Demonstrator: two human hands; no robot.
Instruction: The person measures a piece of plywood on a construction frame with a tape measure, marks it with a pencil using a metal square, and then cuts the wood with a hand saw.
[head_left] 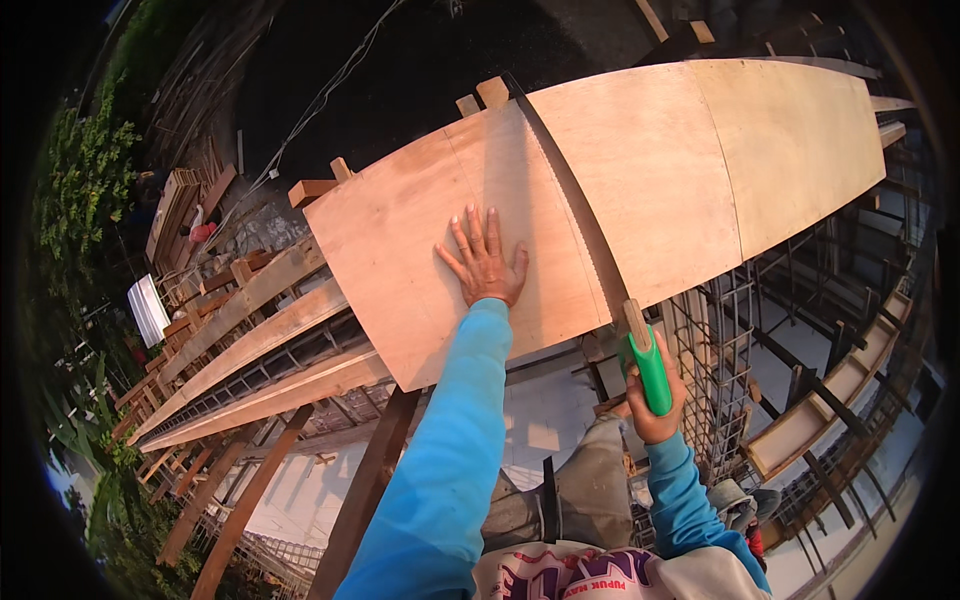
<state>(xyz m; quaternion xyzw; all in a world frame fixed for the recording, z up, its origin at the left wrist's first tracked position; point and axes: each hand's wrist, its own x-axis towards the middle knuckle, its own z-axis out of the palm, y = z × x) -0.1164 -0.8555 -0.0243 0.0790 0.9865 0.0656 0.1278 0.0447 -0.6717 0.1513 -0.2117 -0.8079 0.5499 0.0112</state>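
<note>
Head view, left hand: your left hand (484,263) lies flat on the plywood sheet (420,250), fingers spread, palm down.
Head view, right hand: your right hand (655,392) is wrapped tight round the saw's green handle (652,372).
Saw: the hand saw (572,200) has its blade lying across the sheet, just right of your left hand.
Sheet: it rests on timber beams (255,350), above the rebar cage (722,350).
</note>
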